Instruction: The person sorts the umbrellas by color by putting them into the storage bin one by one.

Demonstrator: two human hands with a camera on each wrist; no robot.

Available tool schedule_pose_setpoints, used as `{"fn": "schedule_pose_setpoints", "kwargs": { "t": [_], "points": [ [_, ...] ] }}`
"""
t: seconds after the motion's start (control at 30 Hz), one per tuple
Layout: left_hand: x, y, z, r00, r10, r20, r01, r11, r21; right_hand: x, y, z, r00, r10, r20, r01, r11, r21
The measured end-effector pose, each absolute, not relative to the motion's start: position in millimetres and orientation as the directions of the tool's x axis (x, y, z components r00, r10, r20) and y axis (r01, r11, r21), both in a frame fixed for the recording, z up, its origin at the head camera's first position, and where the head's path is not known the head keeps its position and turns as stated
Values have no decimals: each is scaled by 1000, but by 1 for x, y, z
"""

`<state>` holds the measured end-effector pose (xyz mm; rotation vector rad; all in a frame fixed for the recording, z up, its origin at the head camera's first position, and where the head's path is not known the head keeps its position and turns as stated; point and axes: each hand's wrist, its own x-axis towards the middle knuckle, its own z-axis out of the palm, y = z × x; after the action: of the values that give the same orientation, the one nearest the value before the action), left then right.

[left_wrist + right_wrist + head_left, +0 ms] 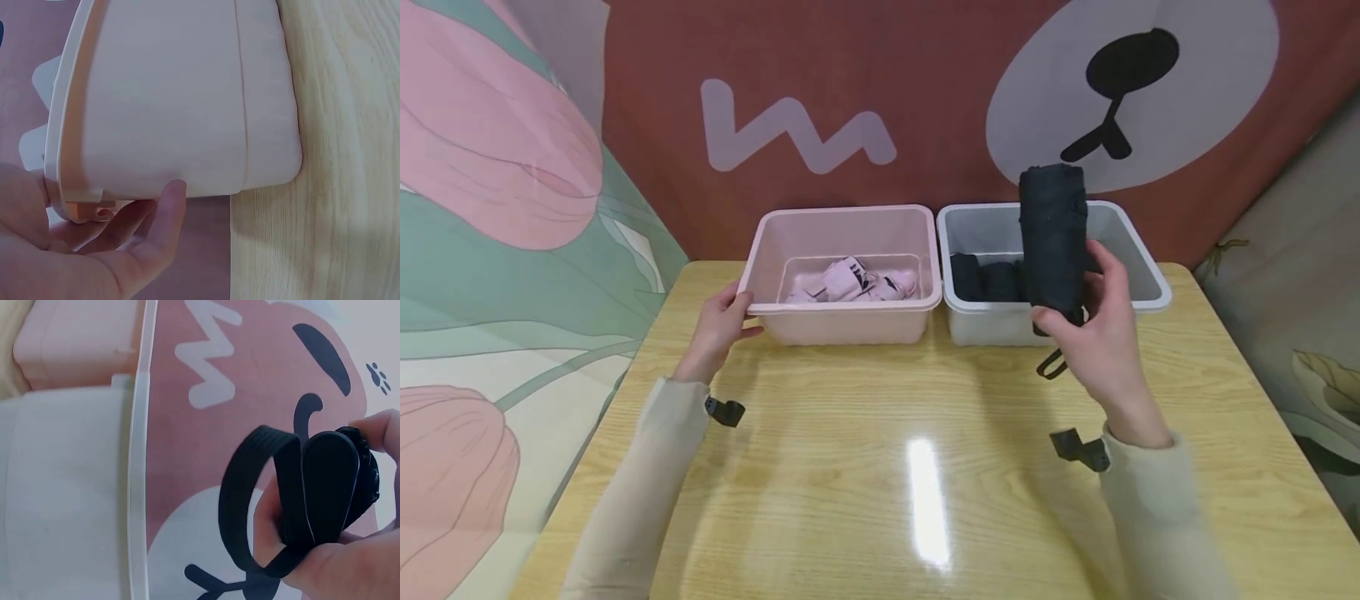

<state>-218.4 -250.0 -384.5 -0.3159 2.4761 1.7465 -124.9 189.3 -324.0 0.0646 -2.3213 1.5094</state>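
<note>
My right hand [1108, 333] grips a folded black umbrella [1052, 242] near its lower end and holds it upright above the front of the grey bin [1000, 307]. The umbrella's wrist strap [240, 500] hangs in a loop below the handle end, seen close in the right wrist view. At the left front corner of the pink bin [842, 323], my left hand [718, 325] holds the rim, thumb on top and fingers around the corner. Pink items with dark markings [850, 279] lie inside that bin. Black rolled things [988, 279] lie in the grey bin, partly hidden by the umbrella.
Both bins stand side by side at the back of a wooden table [835, 467], close to a patterned cloth backdrop [925, 100]. Another patterned cloth [512, 275] hangs along the left side. A glare strip [928, 500] shows on the tabletop.
</note>
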Motion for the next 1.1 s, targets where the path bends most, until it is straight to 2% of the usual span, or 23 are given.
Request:
{"fn": "schedule_pose_setpoints", "kwargs": {
  "t": [0.43,0.9,1.1],
  "points": [
    [-219,-251,-380,-974,-106,-200,-225,337,914,-136,213,-314,-932,244,267,-145,424,-894],
    [-218,-252,-382,-972,-95,-216,-235,304,923,-164,219,-320,-977,188,104,-31,355,-934],
    [-216,-249,-382,-971,-87,-224,-240,283,929,-175,219,-328,-976,211,60,21,360,-933]
  ]
}}
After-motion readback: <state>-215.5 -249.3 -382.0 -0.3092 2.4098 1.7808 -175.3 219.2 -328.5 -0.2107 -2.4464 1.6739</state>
